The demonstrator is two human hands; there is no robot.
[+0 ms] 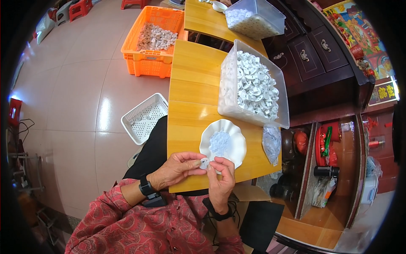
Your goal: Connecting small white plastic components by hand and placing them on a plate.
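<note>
Over the near edge of the scalloped white plate (237, 146), my two hands meet at a small white round plastic part (204, 163). My left hand (175, 170) pinches it between thumb and fingers, with dark spots or holes showing on its face. From the other side, my right hand (221, 180) is closed with its thumb and fingertips at the part's right edge. Whether those right fingers also hold a smaller piece is too small to tell. A heap of tiny pale-blue pieces (220, 143) lies on the plate, just beyond my fingers.
Beyond the plate, a clear plastic bin (227, 99) full of white parts stands on the wooden table (190, 89). A plastic bag (271, 143) lies at its right edge. A white basket (146, 122) and an orange crate (146, 63) are on the left; dark cabinets (304, 55) stand right.
</note>
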